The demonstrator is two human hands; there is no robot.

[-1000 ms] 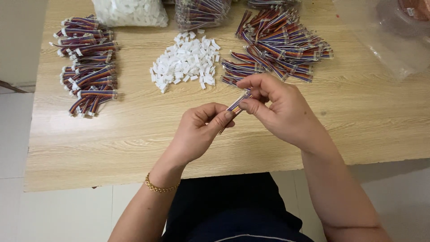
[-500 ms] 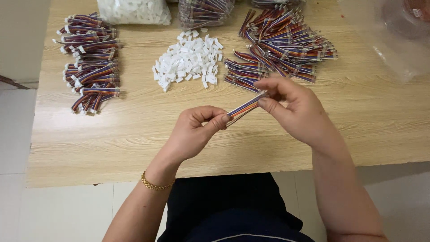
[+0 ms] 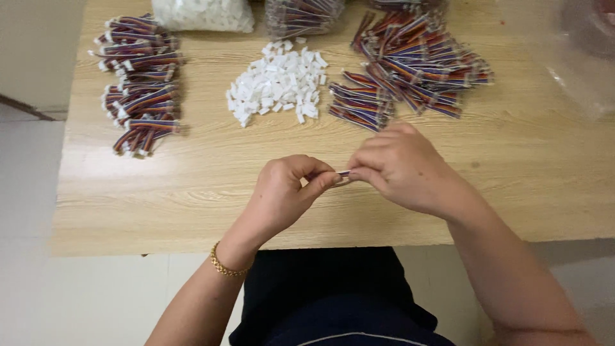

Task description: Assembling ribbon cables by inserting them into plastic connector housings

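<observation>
My left hand [image 3: 286, 192] and my right hand [image 3: 400, 165] meet fingertip to fingertip above the wooden table [image 3: 192, 192]. Between them they pinch a short multicoloured ribbon cable [image 3: 344, 173]; only a small bit of it shows between the fingers. Whether a white connector is on its end is hidden by my fingers. A gold bracelet [image 3: 225, 264] circles my left wrist. Straight ahead of my hands lies a heap of small white plastic connectors [image 3: 277, 82].
Several loose ribbon cables [image 3: 410, 61] lie in a pile at the back right. More cables with white ends are stacked at the far left [image 3: 138, 83]. Clear bags of parts [image 3: 205, 13] [image 3: 301, 14] sit along the back edge, and clear plastic wrap [image 3: 570, 57] lies at right.
My hands have closed together. The cable was stretched out slanting between them; now it is almost wholly covered by my fingers, level between the fingertips.
</observation>
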